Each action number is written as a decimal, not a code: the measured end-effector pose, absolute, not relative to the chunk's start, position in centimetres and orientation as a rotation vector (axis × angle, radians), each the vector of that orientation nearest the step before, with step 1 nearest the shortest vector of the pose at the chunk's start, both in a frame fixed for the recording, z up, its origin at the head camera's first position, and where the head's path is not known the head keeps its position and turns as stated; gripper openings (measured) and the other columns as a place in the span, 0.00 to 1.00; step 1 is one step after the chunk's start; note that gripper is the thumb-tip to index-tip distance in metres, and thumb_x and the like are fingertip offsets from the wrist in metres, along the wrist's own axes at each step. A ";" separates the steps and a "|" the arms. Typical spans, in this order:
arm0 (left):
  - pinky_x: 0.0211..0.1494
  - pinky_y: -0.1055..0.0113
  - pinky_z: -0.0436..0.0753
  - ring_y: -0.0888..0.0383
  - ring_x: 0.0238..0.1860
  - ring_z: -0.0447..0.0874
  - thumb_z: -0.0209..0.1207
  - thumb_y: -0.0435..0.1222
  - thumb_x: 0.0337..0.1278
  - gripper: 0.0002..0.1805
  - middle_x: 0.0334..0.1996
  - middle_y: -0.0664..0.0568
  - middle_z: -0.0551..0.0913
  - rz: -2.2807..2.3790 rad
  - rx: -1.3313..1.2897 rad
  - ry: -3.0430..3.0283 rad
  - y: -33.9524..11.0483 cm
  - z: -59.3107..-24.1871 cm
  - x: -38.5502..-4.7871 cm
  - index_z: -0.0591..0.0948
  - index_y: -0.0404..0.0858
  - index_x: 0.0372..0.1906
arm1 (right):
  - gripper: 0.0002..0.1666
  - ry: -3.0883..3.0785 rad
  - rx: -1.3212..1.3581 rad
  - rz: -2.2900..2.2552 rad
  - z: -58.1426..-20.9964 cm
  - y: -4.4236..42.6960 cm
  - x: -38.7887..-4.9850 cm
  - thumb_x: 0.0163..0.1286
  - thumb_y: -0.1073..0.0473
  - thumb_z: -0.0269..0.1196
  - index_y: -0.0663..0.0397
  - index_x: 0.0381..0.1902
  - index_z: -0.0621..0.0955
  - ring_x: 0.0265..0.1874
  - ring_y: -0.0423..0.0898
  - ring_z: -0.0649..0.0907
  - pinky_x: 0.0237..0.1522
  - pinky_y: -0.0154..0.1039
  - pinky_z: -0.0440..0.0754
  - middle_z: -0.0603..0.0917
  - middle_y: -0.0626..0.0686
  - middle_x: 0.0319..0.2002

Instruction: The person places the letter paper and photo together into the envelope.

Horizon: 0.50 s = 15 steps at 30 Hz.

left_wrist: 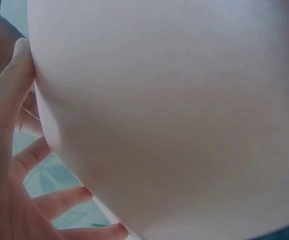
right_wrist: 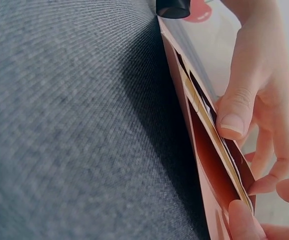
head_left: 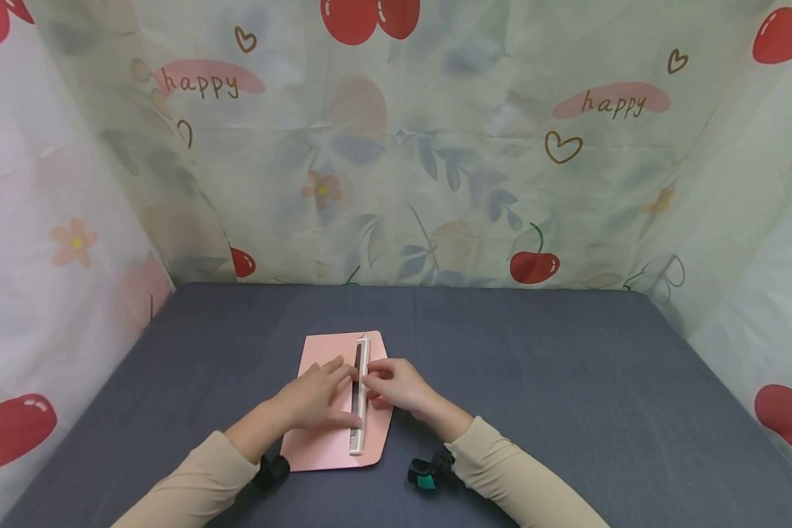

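Note:
A pink envelope [head_left: 323,411] lies on the dark table, its rounded flap at the right. A pale flat insert [head_left: 361,433] with a white edge shows along its mouth; the right wrist view shows the envelope's pocket gaping beside this layered insert [right_wrist: 212,130]. My left hand [head_left: 320,394] rests over the envelope, thumb and spread fingers reaching to the mouth's edge. In the left wrist view the envelope's pale face [left_wrist: 169,100] fills most of the picture. With thumb and fingertips, my right hand [head_left: 399,385] pinches the insert's edge from the flap side. What the insert is cannot be made out.
The dark cloth-covered table [head_left: 534,367] spreads around the envelope. A printed curtain [head_left: 402,183] with cherries and flowers hangs behind and at both sides. Black wrist-worn devices show below the hands, the right one [head_left: 425,475] with a green patch.

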<state>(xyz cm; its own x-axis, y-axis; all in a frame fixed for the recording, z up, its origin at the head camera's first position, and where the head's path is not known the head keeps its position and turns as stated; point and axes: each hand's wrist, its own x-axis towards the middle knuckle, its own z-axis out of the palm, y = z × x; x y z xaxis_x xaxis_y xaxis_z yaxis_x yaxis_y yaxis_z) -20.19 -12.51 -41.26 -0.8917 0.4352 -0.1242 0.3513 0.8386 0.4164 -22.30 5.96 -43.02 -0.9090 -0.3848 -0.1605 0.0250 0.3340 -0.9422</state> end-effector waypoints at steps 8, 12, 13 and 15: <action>0.66 0.38 0.62 0.33 0.64 0.65 0.66 0.61 0.37 0.36 0.68 0.36 0.62 0.569 0.604 2.809 -12.5 -41.2 -20.1 0.71 0.50 0.54 | 0.23 2.224 -0.303 -1.603 -43.0 5.8 -22.4 0.67 0.60 0.57 0.68 0.56 0.73 0.32 0.42 0.84 0.33 0.36 0.85 0.83 0.62 0.42; 0.65 0.37 0.63 0.32 0.65 0.64 0.66 0.61 0.37 0.37 0.68 0.36 0.61 0.561 0.607 2.815 -12.4 -41.2 -20.0 0.71 0.50 0.54 | 0.23 2.220 -0.296 -1.599 -43.1 5.6 -22.5 0.66 0.60 0.58 0.67 0.57 0.73 0.32 0.43 0.84 0.33 0.36 0.85 0.83 0.62 0.43; 0.65 0.37 0.63 0.32 0.65 0.64 0.66 0.62 0.37 0.37 0.68 0.36 0.61 0.559 0.609 2.818 -12.4 -41.2 -20.0 0.71 0.50 0.54 | 0.24 2.220 -0.294 -1.598 -43.1 5.6 -22.5 0.66 0.60 0.58 0.67 0.57 0.73 0.33 0.43 0.85 0.33 0.36 0.85 0.83 0.62 0.43; 0.65 0.37 0.62 0.32 0.64 0.65 0.66 0.62 0.37 0.37 0.68 0.36 0.61 0.557 0.612 2.820 -12.4 -41.3 -20.1 0.71 0.50 0.54 | 0.24 2.221 -0.296 -1.592 -43.2 5.6 -22.5 0.66 0.59 0.58 0.67 0.57 0.73 0.33 0.43 0.85 0.33 0.36 0.85 0.83 0.62 0.44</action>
<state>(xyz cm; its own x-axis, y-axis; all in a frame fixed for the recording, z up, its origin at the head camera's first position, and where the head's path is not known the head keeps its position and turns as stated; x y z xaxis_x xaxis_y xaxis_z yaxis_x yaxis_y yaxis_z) -20.05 -12.41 -41.26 -0.8937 0.4338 -0.1145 0.3577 0.8429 0.4019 -22.52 5.55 -43.22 -0.9016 -0.3890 -0.1892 0.0544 0.3321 -0.9417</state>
